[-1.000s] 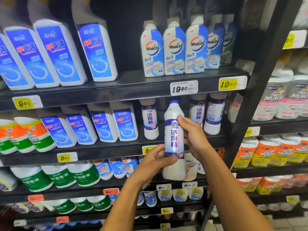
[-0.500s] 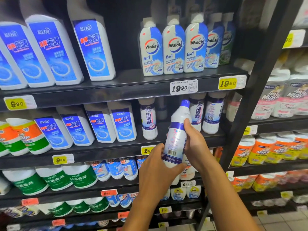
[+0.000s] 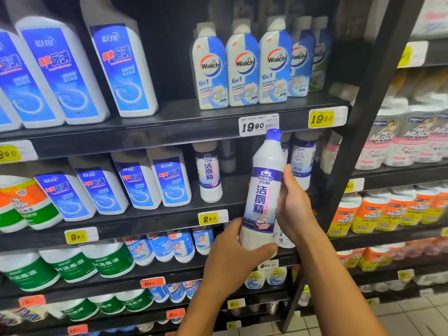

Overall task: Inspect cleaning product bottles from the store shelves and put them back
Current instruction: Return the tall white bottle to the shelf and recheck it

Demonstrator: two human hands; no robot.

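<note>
The white bottle (image 3: 263,195) tilts right, in front of the shelf edge (image 3: 145,224), left hand (image 3: 236,257) cupping its base, right hand (image 3: 294,204) wrapping its side; the right fingertips are hidden behind it

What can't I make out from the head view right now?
- Held bottle: back label faces away; base covered by the left hand.
- Right hand: fingertips hidden behind the bottle.
- Price tag: small print too fine to read.
- Lowest shelf: blurred, cut off by the bottom edge.
</note>
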